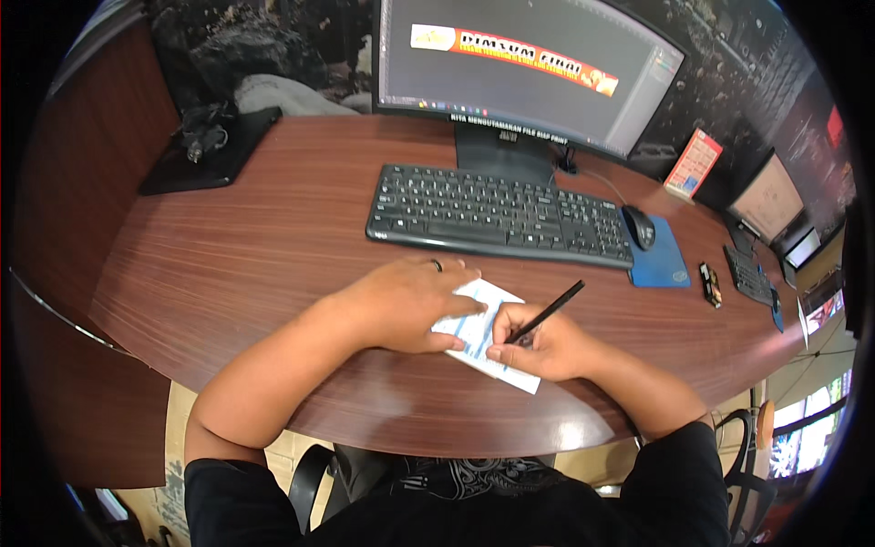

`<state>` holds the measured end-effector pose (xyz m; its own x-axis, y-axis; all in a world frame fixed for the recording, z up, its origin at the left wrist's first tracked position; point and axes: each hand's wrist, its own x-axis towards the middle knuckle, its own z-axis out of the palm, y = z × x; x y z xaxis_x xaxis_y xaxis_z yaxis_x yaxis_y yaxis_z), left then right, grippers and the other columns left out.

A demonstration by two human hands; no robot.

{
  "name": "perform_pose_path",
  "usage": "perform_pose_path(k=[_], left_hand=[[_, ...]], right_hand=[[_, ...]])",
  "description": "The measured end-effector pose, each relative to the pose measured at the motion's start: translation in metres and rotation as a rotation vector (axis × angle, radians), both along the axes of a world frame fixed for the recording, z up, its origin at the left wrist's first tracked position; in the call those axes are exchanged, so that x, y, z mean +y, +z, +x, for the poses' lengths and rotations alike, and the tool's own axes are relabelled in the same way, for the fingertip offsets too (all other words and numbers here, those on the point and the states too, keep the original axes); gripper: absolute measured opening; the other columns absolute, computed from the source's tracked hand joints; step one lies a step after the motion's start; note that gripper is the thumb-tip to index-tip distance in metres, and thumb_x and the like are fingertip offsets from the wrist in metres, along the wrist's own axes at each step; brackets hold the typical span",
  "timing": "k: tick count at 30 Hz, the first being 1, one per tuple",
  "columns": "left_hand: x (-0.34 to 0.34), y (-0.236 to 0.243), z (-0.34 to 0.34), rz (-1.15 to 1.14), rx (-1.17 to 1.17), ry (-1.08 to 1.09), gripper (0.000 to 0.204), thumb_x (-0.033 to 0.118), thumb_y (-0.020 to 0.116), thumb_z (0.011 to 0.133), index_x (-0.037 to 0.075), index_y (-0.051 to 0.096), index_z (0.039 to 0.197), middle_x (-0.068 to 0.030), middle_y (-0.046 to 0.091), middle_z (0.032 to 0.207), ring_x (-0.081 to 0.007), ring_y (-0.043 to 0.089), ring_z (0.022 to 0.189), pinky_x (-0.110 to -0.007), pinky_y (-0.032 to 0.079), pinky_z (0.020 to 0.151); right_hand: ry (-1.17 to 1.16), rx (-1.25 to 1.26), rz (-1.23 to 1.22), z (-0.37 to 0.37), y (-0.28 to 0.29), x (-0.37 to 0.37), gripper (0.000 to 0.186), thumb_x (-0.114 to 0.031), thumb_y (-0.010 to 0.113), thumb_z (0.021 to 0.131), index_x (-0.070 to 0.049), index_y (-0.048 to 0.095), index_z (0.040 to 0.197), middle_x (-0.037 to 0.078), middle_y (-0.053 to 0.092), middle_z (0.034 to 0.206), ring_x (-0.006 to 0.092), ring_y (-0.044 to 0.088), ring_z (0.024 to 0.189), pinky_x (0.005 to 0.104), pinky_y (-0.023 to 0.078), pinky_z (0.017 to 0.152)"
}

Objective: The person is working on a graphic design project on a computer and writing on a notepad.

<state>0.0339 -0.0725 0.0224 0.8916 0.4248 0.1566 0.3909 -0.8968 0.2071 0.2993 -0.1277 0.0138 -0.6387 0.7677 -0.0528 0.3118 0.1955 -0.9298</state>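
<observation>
A small white and blue paper form (485, 333) lies at a slant on the brown wooden desk, close to its front edge. My left hand (415, 305) rests on the paper's left side with its fingers spread, a dark ring on one finger. In my right hand (545, 345) is a black pen (556, 305), pinched between thumb and fingers and tilted up to the right. The pen's tip is hidden by the hand, which rests on the paper's right part.
Beyond the paper lies a black keyboard (492, 214), with a mouse (639, 227) on a blue mouse pad (663, 260) at its right. A monitor (519, 68) stands behind. A black laptop-like slab (211, 159) with a cable sits far left. Rightward are a desk calendar (694, 164) and a small dark packet (710, 284).
</observation>
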Motion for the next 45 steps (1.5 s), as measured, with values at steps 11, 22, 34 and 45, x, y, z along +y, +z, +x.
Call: perform_pose_path(k=[11,22,34,45], left_hand=[[-0.006,0.000,0.000,0.003,0.019,0.023,0.059,0.049,0.072,0.090,0.017,0.065,0.139,-0.0187,0.050,0.155,-0.0395,0.052,0.138,-0.050,0.045,0.110],[-0.004,-0.006,-0.001,0.044,-0.055,0.020,0.056,0.046,0.076,0.087,0.014,0.069,0.133,-0.0193,0.053,0.151,-0.0397,0.056,0.132,-0.049,0.047,0.108],[-0.002,-0.013,-0.001,0.015,-0.089,0.017,0.055,0.042,0.077,0.086,0.014,0.069,0.133,-0.0193,0.055,0.150,-0.0393,0.059,0.127,-0.049,0.048,0.105],[-0.004,-0.013,-0.001,0.026,-0.109,0.024,0.055,0.042,0.079,0.084,0.014,0.069,0.131,-0.0187,0.055,0.150,-0.0389,0.060,0.128,-0.049,0.049,0.105]], right_hand=[[0.106,-0.036,0.110,-0.002,0.004,-0.004,0.016,-0.018,0.074,0.098,-0.004,0.066,0.101,0.004,0.070,0.091,0.0116,0.063,0.084,0.0310,0.051,0.075],[-0.095,0.102,-0.244,0.003,0.001,0.004,0.007,-0.008,0.073,0.095,-0.004,0.067,0.096,0.004,0.069,0.092,0.0141,0.064,0.089,0.0346,0.052,0.081],[0.037,-0.023,0.207,-0.001,-0.007,0.001,0.009,-0.009,0.076,0.093,-0.004,0.068,0.091,0.004,0.067,0.082,0.0137,0.061,0.076,0.0311,0.048,0.068],[0.088,-0.026,0.329,-0.001,-0.007,0.005,0.010,-0.009,0.076,0.091,-0.003,0.067,0.091,0.007,0.068,0.080,0.0176,0.063,0.073,0.0336,0.048,0.066]])
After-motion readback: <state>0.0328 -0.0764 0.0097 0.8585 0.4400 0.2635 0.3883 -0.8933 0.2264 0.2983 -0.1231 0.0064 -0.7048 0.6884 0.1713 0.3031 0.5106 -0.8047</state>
